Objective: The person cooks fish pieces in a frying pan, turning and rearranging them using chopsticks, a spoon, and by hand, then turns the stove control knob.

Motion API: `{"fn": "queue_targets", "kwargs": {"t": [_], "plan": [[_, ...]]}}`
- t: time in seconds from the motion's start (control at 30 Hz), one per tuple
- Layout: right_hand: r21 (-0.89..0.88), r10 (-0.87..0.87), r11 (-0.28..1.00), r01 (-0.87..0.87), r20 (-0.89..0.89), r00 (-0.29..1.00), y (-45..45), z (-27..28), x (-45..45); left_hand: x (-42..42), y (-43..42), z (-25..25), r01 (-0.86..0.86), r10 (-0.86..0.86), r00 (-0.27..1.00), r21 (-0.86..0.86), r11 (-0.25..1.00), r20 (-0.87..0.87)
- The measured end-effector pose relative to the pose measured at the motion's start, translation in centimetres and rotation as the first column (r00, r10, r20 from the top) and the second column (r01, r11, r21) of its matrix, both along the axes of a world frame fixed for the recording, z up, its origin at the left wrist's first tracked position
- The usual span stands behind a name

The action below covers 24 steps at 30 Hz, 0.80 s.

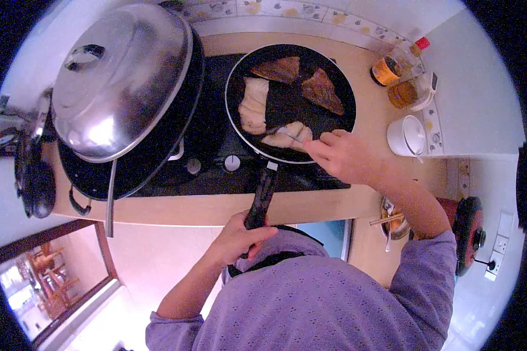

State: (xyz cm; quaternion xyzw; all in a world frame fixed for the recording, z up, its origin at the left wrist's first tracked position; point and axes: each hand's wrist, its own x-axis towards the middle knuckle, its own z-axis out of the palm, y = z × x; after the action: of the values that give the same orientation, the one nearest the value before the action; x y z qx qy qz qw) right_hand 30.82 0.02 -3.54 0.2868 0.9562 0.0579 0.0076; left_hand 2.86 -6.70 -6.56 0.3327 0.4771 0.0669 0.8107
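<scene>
At lower center of the frame, the left hand (231,241) is wrapping closed around the black handle (262,196) of the frying pan (284,105). Right of center, the right hand (342,158) is pinching a thin utensil (294,138), whose far end is reaching the nearer pale piece (302,130) at the pan's lower edge. Another pale piece (254,105) is lying at the pan's left; two browned pieces (322,92) are lying toward its top. The pan is resting on a black cooktop (216,134), set into a light wood-toned counter (158,209). At upper left, a domed lid (126,76) is covering a large black pot (184,131). At upper right, bottles (386,70) are standing near a patterned tile band (301,10).
</scene>
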Motion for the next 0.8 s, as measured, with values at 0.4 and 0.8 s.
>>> {"fn": "queue_targets", "kwargs": {"t": [0.4, 0.8], "plan": [[0.015, -0.100, 0.995, 0.102, -0.103, 0.990, -0.7, -1.2, 0.4, 0.2, 0.1, 0.3, 0.012, -0.012, 1.000, 0.042, 0.999, -0.003], [0.055, -0.151, 0.986, 0.156, -0.080, 0.985, -1.5, -1.7, 1.4, 0.2, 0.1, 0.3, 0.031, -0.032, 0.999, 0.011, 0.999, 0.041]]}}
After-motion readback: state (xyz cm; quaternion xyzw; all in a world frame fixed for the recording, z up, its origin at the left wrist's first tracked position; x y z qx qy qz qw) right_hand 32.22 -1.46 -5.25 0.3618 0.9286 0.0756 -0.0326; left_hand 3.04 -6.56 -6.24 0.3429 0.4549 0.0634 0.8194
